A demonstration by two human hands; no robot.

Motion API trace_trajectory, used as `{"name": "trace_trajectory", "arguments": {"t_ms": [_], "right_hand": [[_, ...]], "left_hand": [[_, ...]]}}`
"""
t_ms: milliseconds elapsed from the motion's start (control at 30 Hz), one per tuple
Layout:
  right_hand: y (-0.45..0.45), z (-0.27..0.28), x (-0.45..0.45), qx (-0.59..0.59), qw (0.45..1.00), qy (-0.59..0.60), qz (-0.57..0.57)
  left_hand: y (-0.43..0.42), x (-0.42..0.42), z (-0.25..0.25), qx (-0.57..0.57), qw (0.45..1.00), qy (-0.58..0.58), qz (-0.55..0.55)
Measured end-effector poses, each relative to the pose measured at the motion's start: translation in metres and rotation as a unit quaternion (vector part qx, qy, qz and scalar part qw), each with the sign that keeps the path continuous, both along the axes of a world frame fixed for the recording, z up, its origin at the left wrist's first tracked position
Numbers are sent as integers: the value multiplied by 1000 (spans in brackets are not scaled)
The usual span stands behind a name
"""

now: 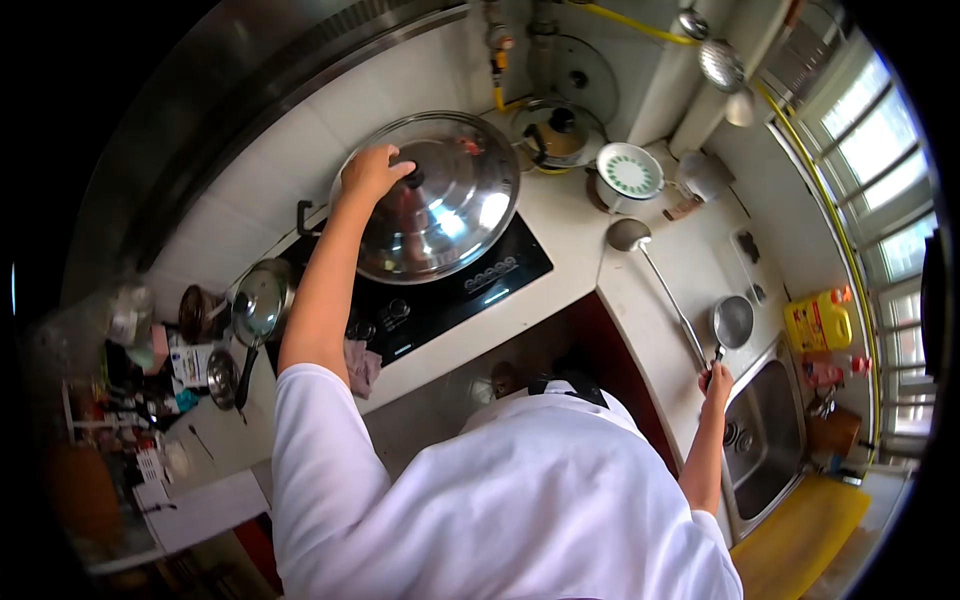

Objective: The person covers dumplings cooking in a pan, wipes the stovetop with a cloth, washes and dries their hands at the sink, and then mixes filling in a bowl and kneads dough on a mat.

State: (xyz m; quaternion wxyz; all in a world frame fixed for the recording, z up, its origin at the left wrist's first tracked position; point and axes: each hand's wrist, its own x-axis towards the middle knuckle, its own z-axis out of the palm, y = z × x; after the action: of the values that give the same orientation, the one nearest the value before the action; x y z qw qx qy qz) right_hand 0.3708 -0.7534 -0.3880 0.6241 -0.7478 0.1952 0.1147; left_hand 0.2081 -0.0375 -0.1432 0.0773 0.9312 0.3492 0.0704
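My left hand (372, 174) reaches over the stove, its fingers curled at the black knob of a large domed metal lid (440, 225). The lid covers a pan on the black cooktop (520, 255), and the pan's inside is hidden. By the sink, my right hand (716, 380) is closed on the dark handle of a small round metal scoop (733, 321). A long-handled ladle (628, 236) lies on the counter, with its handle end reaching my right hand; I cannot tell whether the fingers hold it too.
Behind the right hand is a steel sink (795, 400), with a yellow oil jug (820, 322) past it. A patterned bowl (630, 172) and a glass-lidded pot (560, 138) stand at the back corner. Left of the stove sits a lidded saucepan (258, 305); a cloth (362, 368) hangs at the front edge.
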Motion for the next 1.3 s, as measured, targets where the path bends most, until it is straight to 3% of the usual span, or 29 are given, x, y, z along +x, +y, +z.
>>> {"name": "trace_trajectory", "arguments": {"t_ms": [100, 200, 267, 300, 367, 400, 500, 533, 567, 667, 700, 733, 767, 867, 933, 1033, 1167, 1233, 1300], "right_hand": [[-9, -13, 5, -49, 998, -24, 36], [-22, -18, 2, -68, 996, -7, 65], [-47, -46, 16, -355, 917, -152, 98], [-1, 26, -9, -443, 885, -127, 73], [28, 69, -19, -480, 845, -234, 32], [48, 84, -17, -390, 873, -291, 29], [116, 109, 1, -218, 888, -375, 152], [151, 121, 7, -234, 885, -353, 191], [188, 124, 15, -79, 930, -295, 207], [304, 157, 26, -167, 840, -389, 341], [342, 160, 29, -89, 857, -371, 347], [374, 163, 32, -131, 846, -377, 354], [403, 165, 40, -186, 795, -434, 382], [466, 177, 46, -275, 775, -430, 373], [490, 175, 59, -295, 773, -417, 377], [510, 173, 71, -330, 774, -382, 383], [518, 163, 85, -324, 768, -394, 387], [519, 169, 83, -394, 722, -389, 414], [522, 172, 80, -413, 714, -386, 414]], "left_hand": [[11, -37, 30, 29, 998, -16, 47], [40, -81, 42, 75, 986, 39, 145], [64, -110, 36, 78, 977, 64, 189], [72, -123, 31, 81, 971, 81, 208], [85, -143, 17, 81, 964, 96, 235], [92, -149, 9, 77, 962, 102, 242], [99, -153, -13, 60, 961, 102, 249], [97, -150, -18, 49, 961, 100, 253], [95, -147, -22, 40, 961, 98, 257], [94, -137, -28, 63, 962, 118, 237], [94, -133, -27, 84, 960, 143, 226], [93, -131, -25, 97, 960, 153, 214], [95, -131, -26, 96, 960, 153, 213], [99, -132, -28, 164, 949, 167, 210], [96, -137, -26, 269, 944, 88, 169], [99, -142, -16, 294, 940, 78, 153], [92, -145, 7, 228, 956, 90, 161], [88, -147, 11, 246, 954, 53, 161], [80, -149, 18, 239, 957, 37, 161]]}}
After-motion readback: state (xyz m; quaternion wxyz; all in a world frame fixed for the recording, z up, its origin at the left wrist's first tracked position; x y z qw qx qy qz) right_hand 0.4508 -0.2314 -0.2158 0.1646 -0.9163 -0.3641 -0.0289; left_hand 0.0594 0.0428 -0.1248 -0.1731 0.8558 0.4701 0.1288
